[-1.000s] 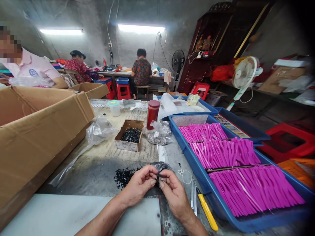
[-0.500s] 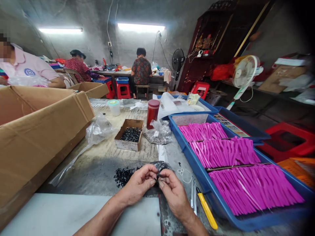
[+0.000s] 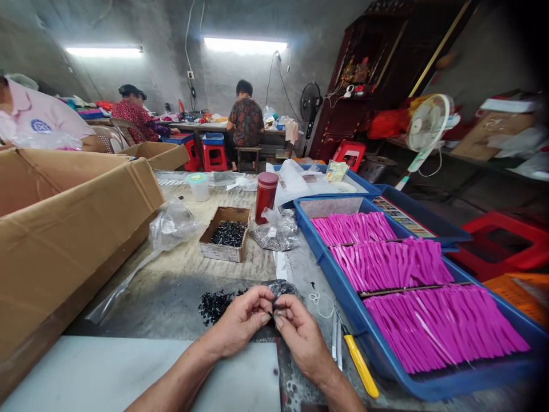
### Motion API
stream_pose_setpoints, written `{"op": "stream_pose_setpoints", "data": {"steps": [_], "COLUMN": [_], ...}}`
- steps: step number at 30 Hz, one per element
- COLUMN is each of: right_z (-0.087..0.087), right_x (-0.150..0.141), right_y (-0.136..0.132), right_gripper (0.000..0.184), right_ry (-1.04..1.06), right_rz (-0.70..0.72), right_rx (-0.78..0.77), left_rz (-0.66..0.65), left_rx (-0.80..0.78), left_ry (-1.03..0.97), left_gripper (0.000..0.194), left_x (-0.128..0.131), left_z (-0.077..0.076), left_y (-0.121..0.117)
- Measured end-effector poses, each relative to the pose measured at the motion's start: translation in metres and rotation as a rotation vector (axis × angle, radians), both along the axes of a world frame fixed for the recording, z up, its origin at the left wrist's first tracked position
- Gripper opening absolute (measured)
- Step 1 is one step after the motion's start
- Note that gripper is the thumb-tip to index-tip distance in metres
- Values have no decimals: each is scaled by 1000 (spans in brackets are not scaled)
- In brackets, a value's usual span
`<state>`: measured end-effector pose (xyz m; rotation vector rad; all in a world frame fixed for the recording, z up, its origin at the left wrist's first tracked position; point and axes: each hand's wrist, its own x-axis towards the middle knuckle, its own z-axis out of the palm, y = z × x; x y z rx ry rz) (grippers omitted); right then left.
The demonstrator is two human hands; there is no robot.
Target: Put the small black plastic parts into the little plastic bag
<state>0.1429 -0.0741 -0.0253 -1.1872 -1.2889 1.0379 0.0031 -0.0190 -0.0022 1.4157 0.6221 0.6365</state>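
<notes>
My left hand (image 3: 241, 320) and my right hand (image 3: 301, 332) meet fingertip to fingertip over the table, both closed in a pinch. Between them is a small black piece (image 3: 271, 316), mostly covered by the fingers, so its exact kind does not show. A heap of small black parts (image 3: 217, 306) lies just left of my left hand. Behind the fingertips rests a clear plastic bag (image 3: 283, 288) with dark contents. To the right of my right hand are a loop of white string (image 3: 325, 305), slim metal tools (image 3: 337, 343) and a yellow-handled tool (image 3: 361, 366).
A blue tray (image 3: 338, 292) of magenta strips (image 3: 446, 326) borders the right side. A large cardboard box (image 3: 72, 257) takes up the left. Farther back stand a small carton (image 3: 223, 253) of black pins, a red canister (image 3: 266, 197) and a bag of metal bits (image 3: 277, 237). Co-workers sit beyond.
My hands stay in nearly the same place, with only slight finger movement around the black piece. The co-worker in the pale shirt at the left leans farther down and left.
</notes>
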Motion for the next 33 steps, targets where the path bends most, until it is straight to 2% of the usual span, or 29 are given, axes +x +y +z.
{"op": "stream_pose_setpoints", "data": {"steps": [6, 10, 27, 33], "right_z": [6, 6, 4, 2], "right_x": [3, 4, 3, 1], "right_y": [0, 0, 1, 1], "right_gripper": [16, 17, 17, 16], "right_ry": [-39, -43, -81, -52], "right_rz": [72, 108, 91, 69], "right_rx": [-11, -23, -48, -61], "left_rz": [-26, -49, -50, -42], "left_rx": [144, 181, 193, 148], "left_ry": [107, 137, 155, 112], "left_gripper": [19, 19, 20, 22], "left_x": [-2, -3, -3, -3], "left_z": [3, 3, -1, -2], "left_y": [1, 1, 2, 2]}}
